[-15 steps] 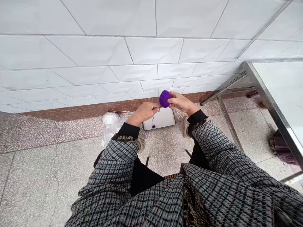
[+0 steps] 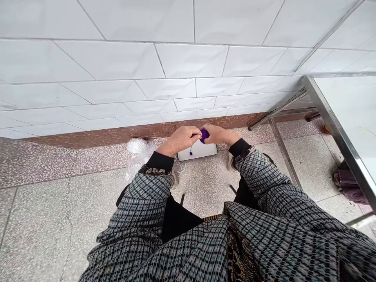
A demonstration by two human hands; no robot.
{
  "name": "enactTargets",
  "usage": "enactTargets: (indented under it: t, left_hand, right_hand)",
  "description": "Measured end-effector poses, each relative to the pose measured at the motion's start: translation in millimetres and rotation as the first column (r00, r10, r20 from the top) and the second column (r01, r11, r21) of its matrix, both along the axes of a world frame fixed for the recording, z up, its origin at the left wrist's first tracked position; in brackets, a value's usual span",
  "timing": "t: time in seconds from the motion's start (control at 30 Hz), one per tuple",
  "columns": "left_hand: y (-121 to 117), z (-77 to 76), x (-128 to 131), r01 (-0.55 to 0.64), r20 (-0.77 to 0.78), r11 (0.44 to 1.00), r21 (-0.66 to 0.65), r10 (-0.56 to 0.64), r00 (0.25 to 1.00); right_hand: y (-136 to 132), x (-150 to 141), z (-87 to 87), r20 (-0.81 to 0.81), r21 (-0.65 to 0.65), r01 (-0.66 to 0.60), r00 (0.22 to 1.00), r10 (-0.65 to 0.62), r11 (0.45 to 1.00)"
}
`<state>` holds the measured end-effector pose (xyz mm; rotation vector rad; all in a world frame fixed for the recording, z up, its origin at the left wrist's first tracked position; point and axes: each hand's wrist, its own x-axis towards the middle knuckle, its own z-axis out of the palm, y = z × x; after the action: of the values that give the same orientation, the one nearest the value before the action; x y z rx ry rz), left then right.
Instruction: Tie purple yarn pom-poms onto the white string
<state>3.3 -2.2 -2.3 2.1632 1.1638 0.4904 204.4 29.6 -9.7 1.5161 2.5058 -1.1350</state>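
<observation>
In the head view, we judge the step in hand to be the handling of purple yarn between both hands. The right hand (image 2: 219, 135) grasps the purple ball (image 2: 205, 136), its fingers curled over the far side. The left hand (image 2: 179, 141) brings thumb and forefinger together beside the ball, apparently pinching the purple thread (image 2: 192, 148). The ball is between the two hands, above the white tray (image 2: 205, 151). In our judgement, the next move calls for a firm right grasp and light thread tension from the left.

We count one purple ball, one visible length of purple thread and one small purple lump (image 2: 190, 153) at its lower end; whether the lump hangs or lies on the tray, we cannot tell. We also count one tray, one white yarn ball (image 2: 137, 145), two shoes (image 2: 231, 161) and one table (image 2: 349, 102). The loose white strands (image 2: 179, 168) are too tangled to count.
</observation>
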Motion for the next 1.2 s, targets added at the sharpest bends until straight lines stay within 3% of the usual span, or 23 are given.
enactTargets:
  t: [0.07, 0.13, 0.23, 0.3, 0.4, 0.47, 0.73, 0.83, 0.93, 1.07, 1.13, 1.2]
  left_hand:
    - [2, -1.1, 0, -0.034, 0.033, 0.999, 0.013, 0.034, 0.999]
    - [6, -3.4, -1, -0.118, 0.063, 0.993, 0.002, 0.118, 0.991]
    - [12, -8.0, -3, -0.241, 0.051, 0.967, -0.084, 0.246, 0.968]
    - [14, -10.4, -3, -0.262, 0.028, 0.953, -0.150, 0.269, 0.963]
    - [13, -10.2, 0, -0.210, 0.007, 0.959, -0.189, 0.215, 0.977]
    - [10, -7.3, 1, -0.150, -0.009, 0.972, -0.182, 0.151, 0.989]
    - [2, -2.0, 3, 0.056, -0.031, 0.984, -0.167, -0.062, 0.998]
    - [2, -3.1, 4, 0.082, 0.019, 0.989, -0.125, -0.080, 0.997]
    - [4, -1.7, 4, -0.057, 0.074, 0.996, -0.068, 0.062, 0.995]
    - [8, 3.1, 1, -0.219, 0.128, 0.974, -0.048, 0.224, 0.966]
    - [10, 4.3, -1, -0.234, 0.145, 0.970, -0.062, 0.241, 0.960]
    - [13, 3.1, -1, -0.255, 0.163, 0.962, -0.096, 0.268, 0.950]
  right_hand:
    - [-3, 2, 5.4, -0.004, -0.100, -0.122, 0.992, 0.123, 0.987]
    - [-5, 5, 11.6, -0.094, -0.162, -0.161, 0.985, 0.148, 0.974]
    - [-4, 10, 18.2, -0.339, -0.248, -0.082, 0.941, -0.007, 0.965]
    - [-2, 11, 19.4, -0.507, -0.347, 0.003, 0.841, -0.190, 0.938]
    - [0, 7, 17.8, -0.636, -0.480, 0.148, 0.620, -0.459, 0.865]
    - [1, 3, 15.9, -0.645, -0.540, 0.227, 0.508, -0.571, 0.811]
    - [4, -12, 5.0, -0.541, -0.576, 0.459, 0.406, -0.736, 0.676]
    - [4, -14, -0.2, -0.508, -0.500, 0.527, 0.464, -0.725, 0.688]
    - [0, -12, -1.8, -0.448, -0.378, 0.494, 0.643, -0.622, 0.783]
    - [-8, -9, 5.1, -0.362, -0.388, 0.249, 0.845, -0.395, 0.888]
    - [-10, -7, 9.8, -0.373, -0.450, 0.104, 0.881, -0.293, 0.887]
    - [-10, -4, 12.8, -0.441, -0.502, 0.010, 0.857, -0.266, 0.865]
